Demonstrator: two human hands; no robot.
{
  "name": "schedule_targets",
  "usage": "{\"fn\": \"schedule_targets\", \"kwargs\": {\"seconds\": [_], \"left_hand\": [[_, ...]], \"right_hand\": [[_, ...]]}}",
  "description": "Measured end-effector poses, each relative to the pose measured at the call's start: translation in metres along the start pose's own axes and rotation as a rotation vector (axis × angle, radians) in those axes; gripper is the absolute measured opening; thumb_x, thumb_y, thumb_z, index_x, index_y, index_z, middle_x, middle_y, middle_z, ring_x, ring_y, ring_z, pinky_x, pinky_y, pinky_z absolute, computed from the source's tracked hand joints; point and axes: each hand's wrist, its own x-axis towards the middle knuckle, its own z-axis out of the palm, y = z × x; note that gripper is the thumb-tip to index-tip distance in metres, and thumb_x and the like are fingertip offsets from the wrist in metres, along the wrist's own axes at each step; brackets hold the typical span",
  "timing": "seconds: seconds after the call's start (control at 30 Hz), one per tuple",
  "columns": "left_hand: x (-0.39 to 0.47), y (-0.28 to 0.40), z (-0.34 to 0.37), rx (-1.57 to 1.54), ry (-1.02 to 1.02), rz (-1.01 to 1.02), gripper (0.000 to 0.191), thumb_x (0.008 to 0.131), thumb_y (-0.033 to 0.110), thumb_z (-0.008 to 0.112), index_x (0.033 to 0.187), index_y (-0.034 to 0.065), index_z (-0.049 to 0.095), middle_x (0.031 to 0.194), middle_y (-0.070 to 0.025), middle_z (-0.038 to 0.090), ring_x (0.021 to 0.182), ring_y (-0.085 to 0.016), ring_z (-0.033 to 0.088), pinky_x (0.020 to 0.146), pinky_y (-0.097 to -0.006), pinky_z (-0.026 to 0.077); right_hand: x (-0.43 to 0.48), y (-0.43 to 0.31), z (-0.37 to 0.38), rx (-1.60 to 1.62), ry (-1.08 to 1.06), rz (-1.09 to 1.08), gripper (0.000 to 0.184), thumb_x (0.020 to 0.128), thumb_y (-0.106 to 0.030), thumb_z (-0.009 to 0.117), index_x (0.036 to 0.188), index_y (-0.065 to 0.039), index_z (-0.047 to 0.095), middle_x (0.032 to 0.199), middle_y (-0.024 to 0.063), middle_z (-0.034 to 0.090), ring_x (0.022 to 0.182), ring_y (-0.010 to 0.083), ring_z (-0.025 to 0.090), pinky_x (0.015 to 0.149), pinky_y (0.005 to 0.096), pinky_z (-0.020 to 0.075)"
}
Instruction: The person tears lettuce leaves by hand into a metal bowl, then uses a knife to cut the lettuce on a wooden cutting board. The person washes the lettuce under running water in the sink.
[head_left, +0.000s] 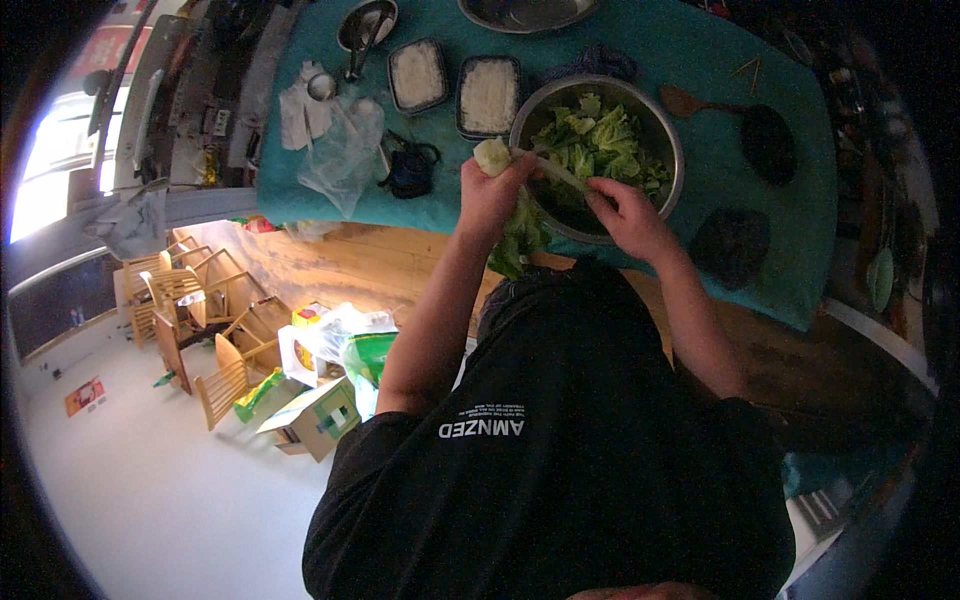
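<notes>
My left hand (493, 187) grips the base of a leafy green vegetable head (493, 157), its pale cut end showing above the fist and its leaves (517, 236) hanging below, beside the bowl. With the fingertips of my right hand (628, 214) I pinch a pale leaf stalk (555, 171) that stretches between both hands over the near rim of a large metal bowl (675, 169). Torn green leaves (600, 139) lie in the bowl. Whether the stalk is still joined to the head cannot be told.
Two containers of white food (417, 75) (487, 96) stand beyond my left hand. Left of them are a plastic bag (341, 154), a metal ladle (322, 87) and a small metal bowl (367, 26). A wooden spatula (686, 101) lies right of the large bowl on the teal tablecloth (795, 232).
</notes>
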Motion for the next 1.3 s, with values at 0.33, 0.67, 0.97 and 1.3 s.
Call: {"fn": "schedule_targets", "kwargs": {"seconds": [0.33,0.67,0.97,1.3], "left_hand": [[-0.030,0.000,0.009,0.268,-0.099,0.334,0.006,0.087,0.004,0.064,0.082,0.0021,0.067,0.079,-0.0069,0.070,0.072,-0.013,0.065,0.068,-0.0300,0.053],[-0.003,0.004,0.003,0.049,-0.307,-0.213,0.012,0.085,0.012,0.071,0.088,0.0013,0.067,0.076,-0.0037,0.069,0.071,-0.013,0.064,0.065,-0.0299,0.051],[-0.024,-0.007,0.027,0.730,-0.278,0.548,0.012,0.082,0.012,0.073,0.088,0.0044,0.067,0.078,-0.0121,0.068,0.071,-0.019,0.066,0.063,-0.0337,0.051],[0.031,-0.004,0.048,0.113,-0.206,-0.225,0.022,0.083,0.020,0.076,0.090,0.0014,0.066,0.076,-0.0029,0.065,0.068,-0.013,0.062,0.061,-0.0334,0.049]], "right_hand": [[0.026,0.043,0.010,-0.151,0.184,0.417,0.029,0.100,-0.026,0.048,0.110,-0.002,0.061,0.090,0.0173,0.066,0.081,0.0316,0.064,0.072,0.0417,0.0511],[0.003,0.007,0.002,0.472,-0.137,0.255,0.031,0.098,-0.024,0.057,0.121,-0.003,0.060,0.114,0.0067,0.066,0.101,0.0180,0.062,0.088,0.0325,0.0497],[0.014,0.045,0.039,0.027,0.149,0.340,0.044,0.095,-0.030,0.059,0.120,0.006,0.057,0.108,0.0259,0.064,0.098,0.0358,0.065,0.083,0.0434,0.0505],[0.034,0.079,-0.018,0.283,0.382,0.247,0.047,0.100,-0.035,0.052,0.136,-0.005,0.053,0.126,0.0157,0.063,0.117,0.0292,0.058,0.101,0.0385,0.0438]]}}
